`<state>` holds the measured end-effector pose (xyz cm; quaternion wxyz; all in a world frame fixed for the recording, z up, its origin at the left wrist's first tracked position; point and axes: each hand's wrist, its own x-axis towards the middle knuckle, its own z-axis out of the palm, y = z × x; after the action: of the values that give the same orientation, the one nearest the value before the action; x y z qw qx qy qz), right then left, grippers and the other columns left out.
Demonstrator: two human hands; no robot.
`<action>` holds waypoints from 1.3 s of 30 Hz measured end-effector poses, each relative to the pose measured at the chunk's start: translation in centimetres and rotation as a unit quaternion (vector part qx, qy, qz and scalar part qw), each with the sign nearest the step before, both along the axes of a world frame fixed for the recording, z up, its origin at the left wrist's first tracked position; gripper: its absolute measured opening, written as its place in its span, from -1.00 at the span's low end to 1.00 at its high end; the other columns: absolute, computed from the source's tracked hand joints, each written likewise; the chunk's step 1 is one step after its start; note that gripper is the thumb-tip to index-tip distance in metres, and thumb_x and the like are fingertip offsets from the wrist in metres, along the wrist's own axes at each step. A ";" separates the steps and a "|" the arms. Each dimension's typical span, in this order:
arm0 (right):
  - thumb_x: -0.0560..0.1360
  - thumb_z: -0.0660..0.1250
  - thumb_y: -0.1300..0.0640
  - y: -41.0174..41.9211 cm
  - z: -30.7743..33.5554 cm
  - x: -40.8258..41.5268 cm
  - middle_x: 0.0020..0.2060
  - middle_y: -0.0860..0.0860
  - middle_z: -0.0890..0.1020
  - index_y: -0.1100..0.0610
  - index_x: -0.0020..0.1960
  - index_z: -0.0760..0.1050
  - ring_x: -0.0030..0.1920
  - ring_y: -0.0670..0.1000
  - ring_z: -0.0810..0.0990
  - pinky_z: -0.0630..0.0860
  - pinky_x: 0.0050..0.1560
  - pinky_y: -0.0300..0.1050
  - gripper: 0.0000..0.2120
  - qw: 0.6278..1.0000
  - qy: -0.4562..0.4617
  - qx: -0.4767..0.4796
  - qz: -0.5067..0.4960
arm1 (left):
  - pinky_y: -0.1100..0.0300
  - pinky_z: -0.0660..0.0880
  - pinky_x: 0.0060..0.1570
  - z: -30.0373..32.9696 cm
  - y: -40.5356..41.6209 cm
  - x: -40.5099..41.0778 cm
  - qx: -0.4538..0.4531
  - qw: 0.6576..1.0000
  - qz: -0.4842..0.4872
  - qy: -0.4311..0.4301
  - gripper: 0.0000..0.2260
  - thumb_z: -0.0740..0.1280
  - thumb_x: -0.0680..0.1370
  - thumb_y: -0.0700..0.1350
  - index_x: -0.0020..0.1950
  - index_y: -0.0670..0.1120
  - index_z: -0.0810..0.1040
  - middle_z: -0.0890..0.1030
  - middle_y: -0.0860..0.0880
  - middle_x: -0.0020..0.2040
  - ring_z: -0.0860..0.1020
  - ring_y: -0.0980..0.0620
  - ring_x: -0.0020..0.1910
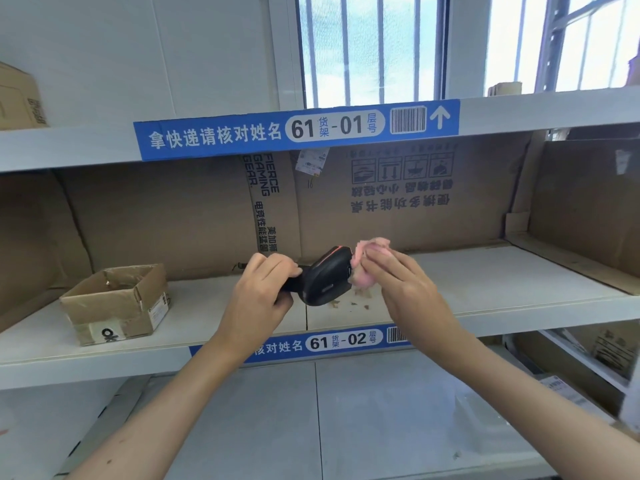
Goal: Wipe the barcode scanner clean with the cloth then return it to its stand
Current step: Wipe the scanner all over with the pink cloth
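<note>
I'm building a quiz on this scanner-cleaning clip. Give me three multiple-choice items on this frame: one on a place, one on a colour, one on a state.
1. Where is the open cardboard box?
A. On the shelf labelled 61-02, left of the hands
B. On the floor
C. On the top shelf, by the window

2. What colour is the cloth?
A. Blue
B. Pink
C. White

3. How is the barcode scanner right now?
A. Seated in a stand
B. Lying loose on the shelf
C. Held by its handle while its head is wiped

Answers:
1. A: the open cardboard box sits on the shelf over the 61-02 label, left of the left hand.
2. B: the cloth under the right hand is pink.
3. C: the left hand grips the handle of the barcode scanner and the cloth presses on its head; no stand is in view.
</note>
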<state>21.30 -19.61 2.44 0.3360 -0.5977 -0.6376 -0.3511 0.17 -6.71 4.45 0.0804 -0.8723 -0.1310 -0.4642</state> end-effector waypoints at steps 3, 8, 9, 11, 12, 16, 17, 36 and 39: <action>0.44 0.35 0.56 -0.1 0.3 -1.5 0.31 0.18 0.56 0.33 0.31 0.53 0.32 0.26 0.52 0.52 0.30 0.14 -0.55 0.998 -0.033 0.048 0.025 | 0.04 0.51 -0.20 0.0 0.7 0.1 0.008 1.000 -0.005 0.004 -0.68 0.45 0.29 -0.49 -0.04 -0.19 0.56 0.59 -0.05 -0.05 0.47 -0.07 -0.09; 0.60 0.16 0.42 0.9 0.6 -3.9 0.41 0.12 0.48 0.25 0.38 0.48 0.45 0.21 0.40 0.50 0.29 0.14 -0.61 0.987 -0.137 0.019 0.084 | 0.02 0.44 -0.18 -0.2 1.8 0.2 0.023 1.000 -0.019 0.008 -0.68 0.44 0.28 -0.49 -0.08 -0.19 0.54 0.57 -0.05 -0.05 0.43 -0.10 -0.12; 0.58 0.19 0.44 1.3 0.7 -4.1 0.41 0.12 0.48 0.25 0.38 0.48 0.45 0.21 0.40 0.49 0.29 0.14 -0.60 0.987 -0.137 0.014 0.080 | 0.01 0.44 -0.16 -0.1 2.0 0.0 0.030 0.999 -0.022 0.008 -0.68 0.44 0.28 -0.50 -0.07 -0.19 0.54 0.57 -0.06 -0.04 0.44 -0.11 -0.13; 0.52 0.26 0.49 1.9 0.9 -3.9 0.37 0.14 0.52 0.28 0.35 0.51 0.40 0.22 0.45 0.46 0.34 0.11 -0.57 0.990 -0.117 0.024 0.070 | 0.00 0.43 -0.11 -0.1 2.3 -0.4 0.044 0.999 -0.024 0.006 -0.67 0.42 0.29 -0.51 -0.04 -0.22 0.55 0.59 -0.08 -0.03 0.46 -0.14 -0.13; 0.48 0.29 0.52 2.5 0.9 -3.8 0.33 0.16 0.55 0.30 0.32 0.52 0.37 0.23 0.49 0.47 0.35 0.11 -0.57 0.992 -0.100 0.034 0.066 | -0.01 0.43 -0.06 -0.1 2.8 -0.8 0.054 0.998 -0.022 0.005 -0.66 0.42 0.28 -0.52 -0.03 -0.23 0.56 0.59 -0.10 -0.03 0.47 -0.16 -0.14; 0.44 0.36 0.54 3.0 0.7 -3.1 0.25 0.15 0.61 0.32 0.25 0.58 0.24 0.24 0.57 0.53 0.28 0.11 -0.60 0.998 -0.037 0.040 0.039 | -0.02 0.38 0.14 -0.3 3.5 -1.5 0.094 0.995 -0.011 0.017 -0.68 0.44 0.29 -0.51 -0.03 -0.24 0.58 0.62 -0.12 -0.03 0.52 -0.18 -0.15; 0.43 0.38 0.54 3.1 0.6 -3.0 0.24 0.15 0.62 0.31 0.24 0.58 0.22 0.23 0.58 0.55 0.26 0.12 -0.59 0.999 -0.023 0.035 0.032 | -0.04 0.39 0.17 -0.4 3.7 -1.7 0.102 0.994 -0.006 0.022 -0.69 0.45 0.31 -0.49 -0.02 -0.23 0.59 0.62 -0.12 -0.03 0.52 -0.16 -0.15; 0.42 0.39 0.50 4.0 0.5 -8.5 0.27 0.13 0.60 0.26 0.27 0.58 0.21 0.25 0.57 0.58 0.20 0.12 -0.56 0.998 -0.057 -0.009 -0.002 | -0.18 0.42 0.22 -2.0 6.6 -4.5 0.183 0.982 -0.045 0.013 -0.77 0.43 0.42 -0.41 0.03 -0.21 0.60 0.64 -0.12 0.00 0.51 -0.15 -0.16; 0.42 0.37 0.51 4.1 0.5 -7.1 0.24 0.12 0.61 0.25 0.27 0.58 0.15 0.25 0.58 0.57 0.17 0.11 -0.56 0.999 -0.029 -0.009 -0.021 | -0.16 0.40 0.25 -2.1 6.7 -4.4 0.199 0.978 -0.056 0.017 -0.78 0.40 0.43 -0.39 0.04 -0.19 0.59 0.64 -0.11 0.01 0.46 -0.09 -0.11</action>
<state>14.16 -15.50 2.97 0.3042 -0.6034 -0.6378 -0.3694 -4.26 -0.02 2.40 0.2290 -0.8526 0.0142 -0.4695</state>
